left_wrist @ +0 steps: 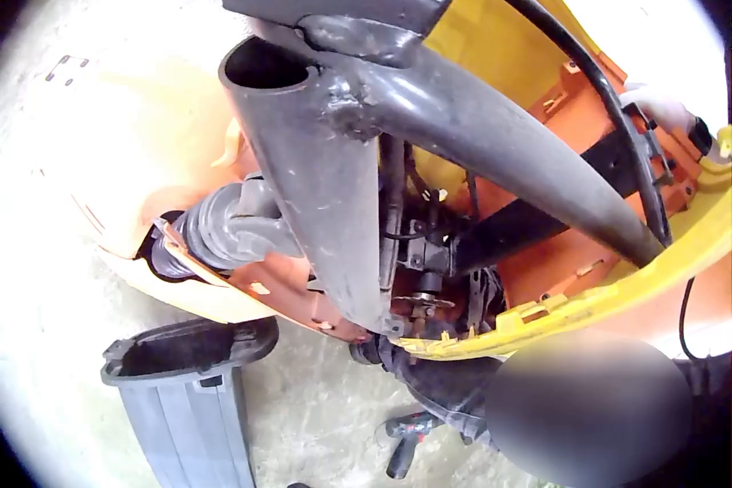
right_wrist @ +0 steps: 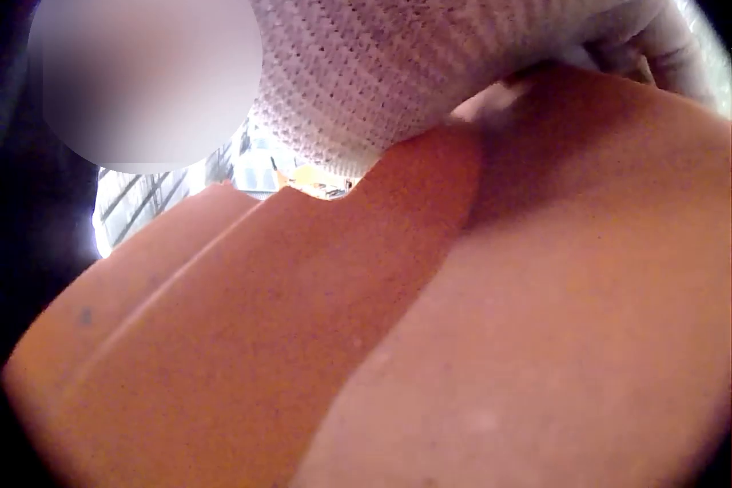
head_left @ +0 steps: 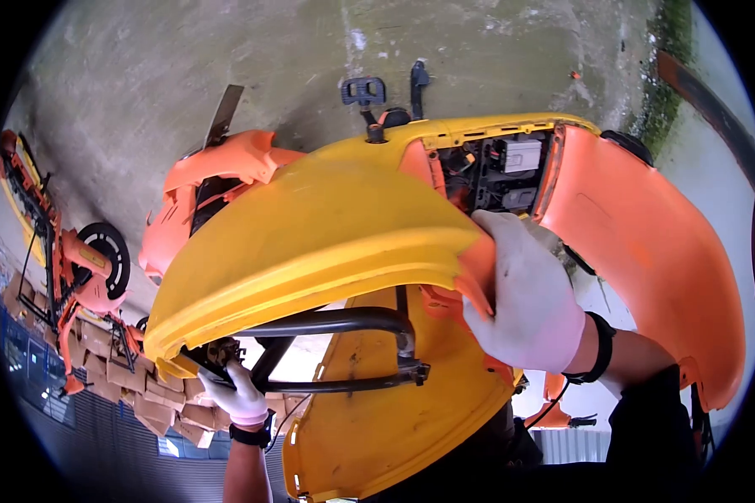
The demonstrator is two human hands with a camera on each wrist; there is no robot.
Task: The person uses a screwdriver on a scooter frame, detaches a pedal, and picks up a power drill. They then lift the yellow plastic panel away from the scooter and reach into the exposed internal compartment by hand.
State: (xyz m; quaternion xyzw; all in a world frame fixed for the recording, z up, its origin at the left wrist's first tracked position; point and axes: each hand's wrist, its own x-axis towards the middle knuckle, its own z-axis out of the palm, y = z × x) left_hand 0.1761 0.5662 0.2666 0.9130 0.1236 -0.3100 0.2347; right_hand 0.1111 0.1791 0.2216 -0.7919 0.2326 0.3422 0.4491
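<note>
A scooter's curved yellow body panel (head_left: 310, 218) with an orange end (head_left: 476, 264) fills the middle of the head view. My gloved right hand (head_left: 528, 293) grips that orange end, thumb on the near side and fingers over the top. In the right wrist view the knitted glove (right_wrist: 446, 42) lies over the orange plastic (right_wrist: 378, 316). Under the yellow panel runs a black tubular frame (head_left: 344, 321). My gloved left hand (head_left: 242, 396) holds the frame's end at lower left, its fingertips partly hidden. The left wrist view shows the welded black tubes (left_wrist: 309, 191) close up.
An open bay with electronic modules (head_left: 518, 157) sits between orange panels (head_left: 646, 243). A pedal (head_left: 363, 90) sticks out at the far side. More orange scooter parts (head_left: 96, 260) and stacked cardboard boxes (head_left: 164, 398) stand at left. A power drill (left_wrist: 406, 442) lies on the floor.
</note>
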